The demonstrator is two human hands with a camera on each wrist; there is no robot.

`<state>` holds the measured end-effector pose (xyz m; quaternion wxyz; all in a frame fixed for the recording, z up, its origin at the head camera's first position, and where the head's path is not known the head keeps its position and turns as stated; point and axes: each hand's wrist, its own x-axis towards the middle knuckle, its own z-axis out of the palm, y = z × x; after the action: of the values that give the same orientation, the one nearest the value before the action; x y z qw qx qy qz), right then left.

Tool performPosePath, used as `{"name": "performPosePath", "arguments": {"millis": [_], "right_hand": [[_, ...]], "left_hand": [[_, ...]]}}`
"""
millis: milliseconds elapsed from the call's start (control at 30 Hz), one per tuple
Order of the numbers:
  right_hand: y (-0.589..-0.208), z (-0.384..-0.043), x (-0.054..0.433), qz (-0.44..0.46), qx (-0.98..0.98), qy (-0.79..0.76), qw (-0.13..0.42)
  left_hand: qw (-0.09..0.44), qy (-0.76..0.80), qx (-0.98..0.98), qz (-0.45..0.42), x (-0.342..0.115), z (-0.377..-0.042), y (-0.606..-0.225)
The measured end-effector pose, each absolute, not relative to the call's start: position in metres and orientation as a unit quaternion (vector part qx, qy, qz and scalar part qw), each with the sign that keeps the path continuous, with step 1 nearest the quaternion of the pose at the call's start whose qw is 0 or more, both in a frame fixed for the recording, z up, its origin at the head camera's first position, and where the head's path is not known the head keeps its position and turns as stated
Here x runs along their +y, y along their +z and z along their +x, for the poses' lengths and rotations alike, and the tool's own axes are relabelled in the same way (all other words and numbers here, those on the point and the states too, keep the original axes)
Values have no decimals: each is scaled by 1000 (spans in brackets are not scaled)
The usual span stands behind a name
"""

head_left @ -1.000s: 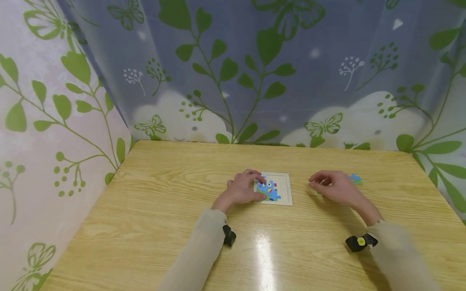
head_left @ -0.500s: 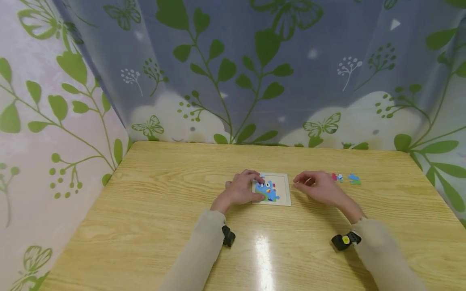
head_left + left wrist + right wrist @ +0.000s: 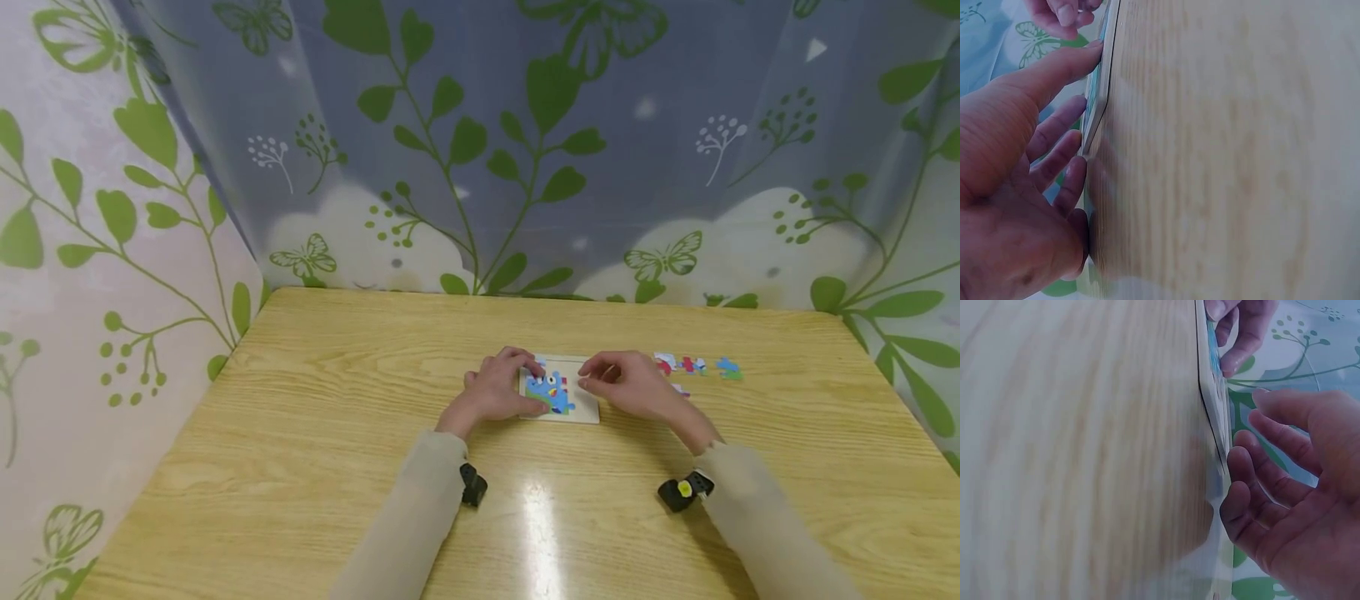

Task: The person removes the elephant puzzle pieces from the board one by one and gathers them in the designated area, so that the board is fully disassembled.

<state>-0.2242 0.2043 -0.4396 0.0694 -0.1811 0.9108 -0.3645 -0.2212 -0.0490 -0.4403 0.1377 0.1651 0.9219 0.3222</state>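
Flanking a pale, flat, nearly square puzzle tray at nine and three o'clock

Spread across the tray's nine o'clock edge, the person's bare left hand rests its thumb near eight o'clock and its forefinger near ten, by the blue-and-green cartoon section of joined jigsaw pieces. Its grip is wide, fingers loosely bent and touching the tray. Bare board shows toward three o'clock.

Over that side hangs the bare right hand, its grip narrowed, thumb and forefinger close together; whether they pinch a piece, I cannot tell. Its other fingers curve loosely.

Between two and three o'clock from the tray, beyond the right hand, lie a red-and-white jigsaw piece, a small red jigsaw piece and, farthest out, a blue-and-green jigsaw piece.

All sit on a yellowish wood-grain counter; at twelve o'clock hangs a blue-and-white fabric curtain printed with green leaves.
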Motion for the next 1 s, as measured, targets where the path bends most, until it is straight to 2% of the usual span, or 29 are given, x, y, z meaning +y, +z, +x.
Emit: {"name": "performPosePath", "arguments": {"millis": [1000], "right_hand": [[-440, -238, 183, -199, 911, -339, 122]], "left_hand": [[131, 324, 921, 172, -50, -221, -439]]}}
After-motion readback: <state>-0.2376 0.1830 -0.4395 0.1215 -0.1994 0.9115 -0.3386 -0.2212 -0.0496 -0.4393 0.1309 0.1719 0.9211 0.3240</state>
